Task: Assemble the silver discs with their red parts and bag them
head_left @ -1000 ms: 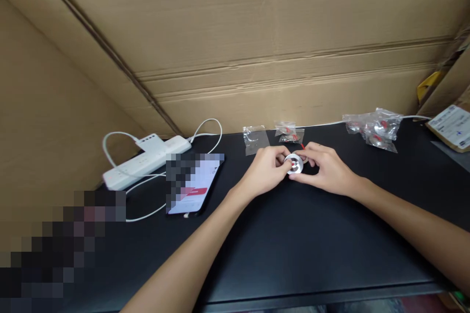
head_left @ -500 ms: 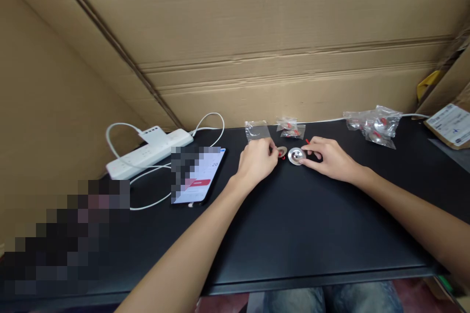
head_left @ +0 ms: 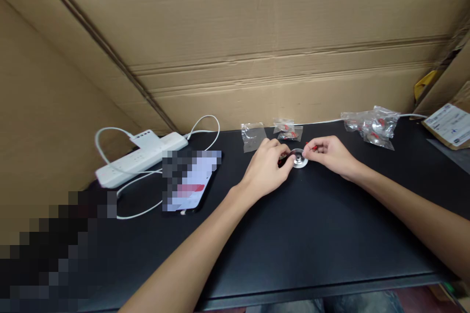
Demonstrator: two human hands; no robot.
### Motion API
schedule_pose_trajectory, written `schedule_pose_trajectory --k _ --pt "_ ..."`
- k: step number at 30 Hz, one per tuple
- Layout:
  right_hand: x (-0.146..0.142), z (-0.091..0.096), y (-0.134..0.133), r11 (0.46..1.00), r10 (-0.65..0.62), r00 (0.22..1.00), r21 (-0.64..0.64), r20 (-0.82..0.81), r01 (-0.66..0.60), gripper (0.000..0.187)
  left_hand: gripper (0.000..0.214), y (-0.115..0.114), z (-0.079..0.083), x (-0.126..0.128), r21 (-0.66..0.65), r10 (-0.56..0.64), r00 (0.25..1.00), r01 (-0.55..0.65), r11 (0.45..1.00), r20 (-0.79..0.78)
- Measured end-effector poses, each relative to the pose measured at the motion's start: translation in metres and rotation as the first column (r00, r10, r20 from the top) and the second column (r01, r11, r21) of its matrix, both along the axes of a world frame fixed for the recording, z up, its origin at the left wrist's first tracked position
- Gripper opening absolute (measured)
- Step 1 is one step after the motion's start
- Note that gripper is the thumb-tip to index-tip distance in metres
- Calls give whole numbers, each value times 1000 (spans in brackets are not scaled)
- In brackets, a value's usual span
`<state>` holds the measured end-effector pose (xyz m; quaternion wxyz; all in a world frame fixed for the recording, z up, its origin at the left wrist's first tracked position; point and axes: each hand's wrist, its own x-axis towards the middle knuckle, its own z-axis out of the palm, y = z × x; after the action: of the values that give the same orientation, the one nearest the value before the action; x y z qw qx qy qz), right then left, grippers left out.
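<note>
A small silver metal disc with a raised centre, like a finger cymbal (head_left: 300,160), lies on the black table between my hands. My left hand (head_left: 268,164) is curled at its left side, thumb tip against its rim. Under those fingers a second disc with red on it shows only in part. My right hand (head_left: 328,155) pinches at the right rim, thumb and forefinger together, with a bit of red cord (head_left: 313,146) showing at the fingers. How the cord runs is hidden.
Behind my hands lie a flat clear bag (head_left: 253,137) and small bags of red-corded discs (head_left: 290,134). More bagged discs (head_left: 378,127) lie right, near a labelled packet (head_left: 450,124). A phone (head_left: 193,181), power strip (head_left: 143,159) and white cables are left. Cardboard (head_left: 271,73) walls the back.
My left hand has moved right, its thumb now reaching the finger cymbal. My right thumb and forefinger have closed together at the rim. The view has shifted slightly.
</note>
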<state>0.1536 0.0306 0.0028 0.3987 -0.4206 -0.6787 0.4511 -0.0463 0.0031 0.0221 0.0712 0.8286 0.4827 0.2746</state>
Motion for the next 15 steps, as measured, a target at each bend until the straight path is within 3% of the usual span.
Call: schedule_pose_trajectory --k 4,8,12,15 --pt "5 6 2 996 -17 985 -84 -173 2 23 15 -5 5 4 -76 -43 984 57 995 175" --pt "3 11 -1 994 33 970 -89 -242 -56 24 13 -6 5 10 -293 -26 857 204 934 514" --pt "1 12 -3 999 27 989 27 -142 -23 26 18 -4 0 14 -426 88 718 305 852 690" --pt "1 12 -1 987 -19 999 156 -37 24 26 18 -2 -1 14 -469 186 655 287 835 733"
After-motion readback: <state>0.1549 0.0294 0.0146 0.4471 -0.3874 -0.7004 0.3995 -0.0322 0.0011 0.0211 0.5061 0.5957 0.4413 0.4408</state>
